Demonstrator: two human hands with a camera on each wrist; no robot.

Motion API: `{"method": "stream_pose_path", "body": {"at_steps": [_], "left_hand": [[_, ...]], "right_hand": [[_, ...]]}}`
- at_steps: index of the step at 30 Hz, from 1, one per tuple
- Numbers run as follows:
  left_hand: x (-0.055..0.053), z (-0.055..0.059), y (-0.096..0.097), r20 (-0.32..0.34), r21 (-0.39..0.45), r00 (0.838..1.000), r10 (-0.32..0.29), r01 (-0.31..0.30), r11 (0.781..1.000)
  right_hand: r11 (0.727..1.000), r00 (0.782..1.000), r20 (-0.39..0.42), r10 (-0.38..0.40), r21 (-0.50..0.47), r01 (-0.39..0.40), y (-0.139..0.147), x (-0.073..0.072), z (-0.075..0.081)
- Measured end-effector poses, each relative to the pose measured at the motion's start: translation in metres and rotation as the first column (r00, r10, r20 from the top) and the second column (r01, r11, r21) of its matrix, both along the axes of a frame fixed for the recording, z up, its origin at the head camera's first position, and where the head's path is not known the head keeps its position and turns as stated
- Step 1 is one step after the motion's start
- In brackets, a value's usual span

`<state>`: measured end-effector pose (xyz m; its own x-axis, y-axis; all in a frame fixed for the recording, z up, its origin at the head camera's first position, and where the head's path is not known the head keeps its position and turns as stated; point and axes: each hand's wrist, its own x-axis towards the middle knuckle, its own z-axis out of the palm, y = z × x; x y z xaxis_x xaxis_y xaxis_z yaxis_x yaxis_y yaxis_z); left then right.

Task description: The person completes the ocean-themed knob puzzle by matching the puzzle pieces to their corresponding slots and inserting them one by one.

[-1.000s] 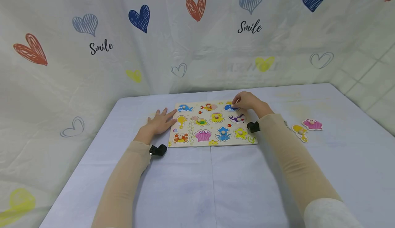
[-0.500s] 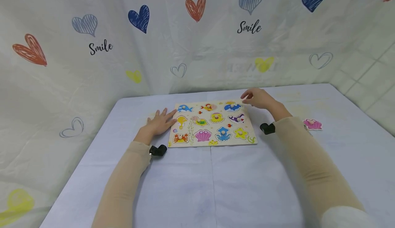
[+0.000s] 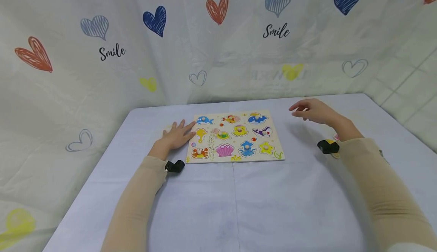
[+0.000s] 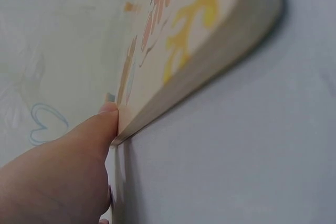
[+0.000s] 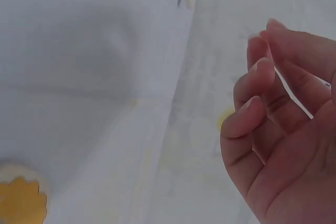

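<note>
A wooden peg puzzle board (image 3: 238, 142) with sea-animal pieces lies flat on the table. My left hand (image 3: 174, 136) rests at its left edge with fingers spread; in the left wrist view the thumb (image 4: 107, 119) touches the board's edge. At the board's upper right sits a blue whale piece (image 3: 257, 119). To the right of the board my right hand (image 3: 315, 111) hovers above the cloth, fingers loosely bent and holding nothing. Below its wrist lie a yellow-orange piece (image 5: 21, 203) and a pink piece (image 3: 336, 136), both partly hidden by the forearm and wrist camera.
A pale cloth (image 3: 205, 202) covers the table. Behind it hangs a white curtain (image 3: 177, 58) printed with hearts and words. Each wrist carries a small black camera, such as the left wrist camera (image 3: 175, 166).
My right hand has let go of the blue whale piece and moved right, off the board. The forearm now covers much of the loose pieces. My left hand stays where it was.
</note>
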<state>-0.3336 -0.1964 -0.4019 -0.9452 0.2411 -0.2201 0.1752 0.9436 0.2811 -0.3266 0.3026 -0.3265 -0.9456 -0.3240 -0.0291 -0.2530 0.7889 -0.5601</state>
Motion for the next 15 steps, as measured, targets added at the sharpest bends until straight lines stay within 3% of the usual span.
{"method": "stream_pose_path", "body": {"at_steps": [6, 15], "left_hand": [[0.001, 0.000, 0.000, 0.011, -0.004, 1.000, 0.006, -0.006, 1.000], [0.003, 0.004, 0.001, 0.002, 0.006, 1.000, -0.006, 0.006, 1.000]], "right_hand": [[0.998, 0.998, 0.037, 0.054, -0.012, -0.054, 0.028, 0.016, -0.001], [0.999, 0.985, 0.166, 0.036, 0.020, -0.040, 0.065, 0.039, -0.012]]}}
